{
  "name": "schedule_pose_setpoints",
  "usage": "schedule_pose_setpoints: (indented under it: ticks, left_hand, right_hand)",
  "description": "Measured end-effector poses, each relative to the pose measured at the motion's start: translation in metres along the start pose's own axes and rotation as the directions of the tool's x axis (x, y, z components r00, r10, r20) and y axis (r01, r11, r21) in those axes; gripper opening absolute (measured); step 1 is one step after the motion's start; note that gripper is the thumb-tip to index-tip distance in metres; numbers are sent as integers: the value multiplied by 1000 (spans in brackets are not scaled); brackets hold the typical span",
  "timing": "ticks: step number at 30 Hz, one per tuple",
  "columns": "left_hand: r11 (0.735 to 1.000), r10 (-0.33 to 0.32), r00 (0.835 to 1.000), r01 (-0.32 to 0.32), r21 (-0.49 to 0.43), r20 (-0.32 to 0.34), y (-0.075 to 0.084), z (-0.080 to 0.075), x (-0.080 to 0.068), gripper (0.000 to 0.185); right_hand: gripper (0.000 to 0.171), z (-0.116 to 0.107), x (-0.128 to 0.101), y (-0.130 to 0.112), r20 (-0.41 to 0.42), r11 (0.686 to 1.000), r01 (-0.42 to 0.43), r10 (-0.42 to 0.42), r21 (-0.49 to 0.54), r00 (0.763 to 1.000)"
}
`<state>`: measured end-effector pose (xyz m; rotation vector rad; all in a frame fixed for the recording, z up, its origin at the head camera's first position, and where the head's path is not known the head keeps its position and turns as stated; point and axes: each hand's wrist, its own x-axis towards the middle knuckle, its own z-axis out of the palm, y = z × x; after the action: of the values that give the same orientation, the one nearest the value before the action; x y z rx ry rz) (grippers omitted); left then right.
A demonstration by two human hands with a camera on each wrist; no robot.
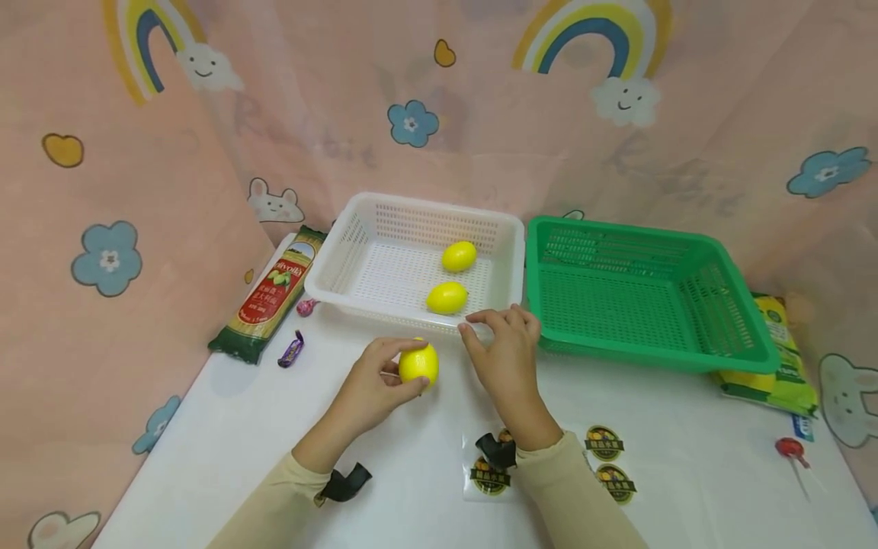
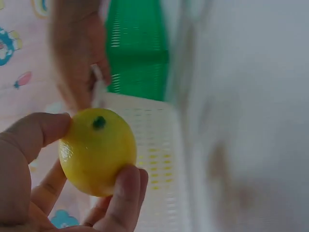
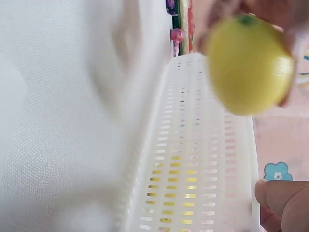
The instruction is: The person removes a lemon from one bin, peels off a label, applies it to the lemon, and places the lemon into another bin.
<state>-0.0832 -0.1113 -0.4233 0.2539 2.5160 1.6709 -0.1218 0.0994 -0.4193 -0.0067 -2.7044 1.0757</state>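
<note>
head view: left hand point(image 1: 370, 385) pinches a glossy yellow plastic lemon point(image 1: 419, 363) just off the near rim of the white slotted plastic basket point(image 1: 343, 252); right hand point(image 1: 504, 351) rests relaxed fingers on that rim.
left wrist view: thumb and fingertip grip only, so the lemon point(image 2: 97, 151) could squirt free.
right wrist view: blurred; a nudged rim might shift the basket point(image 3: 193, 159).
</note>
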Motion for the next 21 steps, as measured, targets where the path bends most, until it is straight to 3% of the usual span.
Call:
schedule_pose_setpoints:
  ticks: [7,16,21]
  left_hand:
    - [996,-43,999,45,78,-25,-25,16,-13,45]
    - [987,-46,999,44,152,7,-33,20,-17,47]
    - [965,-58,998,57,256,-4,-31,16,-19,61]
  right_hand:
    - [22,0,1,2,-4,1000,8,-8,-4,1000]
    - [21,0,-1,1,-9,1000,9,-9,4,1000]
    - [23,-2,0,1,15,1000,1,-1,-5,1000]
